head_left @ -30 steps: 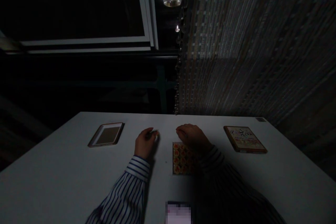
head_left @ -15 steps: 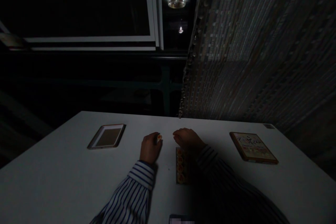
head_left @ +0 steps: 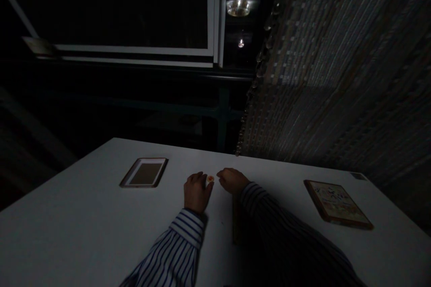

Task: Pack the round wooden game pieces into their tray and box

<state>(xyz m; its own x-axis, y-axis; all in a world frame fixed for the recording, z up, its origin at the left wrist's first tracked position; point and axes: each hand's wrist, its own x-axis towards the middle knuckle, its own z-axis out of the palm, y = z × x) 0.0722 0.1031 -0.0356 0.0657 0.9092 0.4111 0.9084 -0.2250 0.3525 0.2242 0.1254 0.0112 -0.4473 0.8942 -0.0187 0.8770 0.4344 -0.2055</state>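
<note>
The scene is very dark. On the white table (head_left: 84, 233) my left hand (head_left: 195, 193) rests with its fingers curled, pinching a small round piece (head_left: 210, 179) with an orange mark at its fingertips. My right hand (head_left: 232, 180) lies just right of that piece, fingers curled toward it, nearly touching. Under my right forearm a board of round pieces (head_left: 235, 224) is almost wholly hidden by the striped sleeve.
An empty shallow tray (head_left: 144, 173) with a brown inside lies at the left. A flat printed box lid (head_left: 337, 202) lies at the right. A woven curtain (head_left: 336, 63) hangs behind the table, beside a dark window (head_left: 134, 9).
The view has swung left and up. My right hand slid left off the board toward the piece in my left hand, and my sleeve now covers the board.
</note>
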